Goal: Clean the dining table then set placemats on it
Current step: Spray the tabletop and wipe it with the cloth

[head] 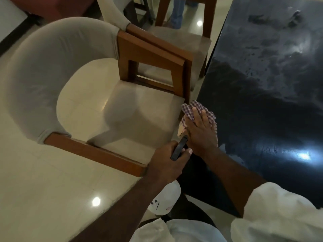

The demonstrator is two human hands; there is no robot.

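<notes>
Dining table [262,105] is the dark glossy slab running up the right side, with its near corner right by the person's white sleeve [272,206]. So we're mid-clean, I'd say, and there are no placemats anywhere in view yet.

Closest in, the left hand [167,163] has its fingers curled round the dark head of a white spray bottle [164,201]. The bottle hangs off the table's edge over the floor [43,189], probably parked there so it's ready for another squirt without getting in the wiping hand's way.

Just past it, the right hand [201,133] lies flat with its fingers straight, pressing down on a checked cloth [192,109] right at the table's left edge. It's not gripping it, just a palm on top, which makes sense for pushing a rag along. Part of the cloth hangs over the edge.

Further up, the tabletop shows wet smears and droplets [279,58], so that stretch looks sprayed but not wiped.

The main thing in the way is a wooden chair [148,55] with a grey padded back, sitting close beside the table right next to the cloth. A second chair [183,39] is tucked in behind it. Way at the back someone's jeans-clad legs [177,11] are standing around.
</notes>
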